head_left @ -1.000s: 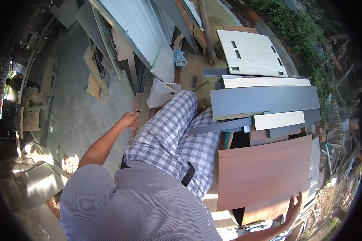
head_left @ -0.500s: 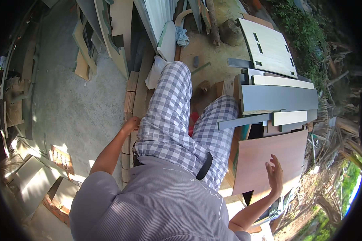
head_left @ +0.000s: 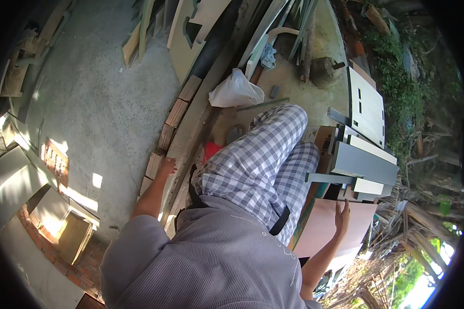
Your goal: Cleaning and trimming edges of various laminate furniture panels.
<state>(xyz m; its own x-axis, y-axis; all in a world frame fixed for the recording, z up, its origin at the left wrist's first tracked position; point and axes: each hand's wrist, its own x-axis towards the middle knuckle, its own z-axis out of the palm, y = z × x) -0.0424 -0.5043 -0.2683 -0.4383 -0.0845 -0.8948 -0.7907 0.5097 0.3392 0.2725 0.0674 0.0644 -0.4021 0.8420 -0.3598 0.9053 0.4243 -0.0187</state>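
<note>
My left hand hangs beside my left hip, above the row of hollow bricks. Its fingers are loosely bent, and I see nothing in them. My right hand is open, fingers stretched out and thumb apart. It is held out over a flat reddish-brown board, with no object in it; whether it touches the board I cannot tell. Just ahead of it, several grey and white boards are piled on one another. My legs in checked trousers stand between bricks and boards; one sandalled foot shows.
Ahead lies a white sack on the ground. Cut panels lean beyond the bricks. A pale slotted board lies at the far right, near a round stump. Concrete floor spreads to the left; dry branches lie right.
My body has turned and stepped, so the scene has shifted. The white sack and my foot now show more fully. My right hand is closer to the piled boards; both hands remain without objects.
</note>
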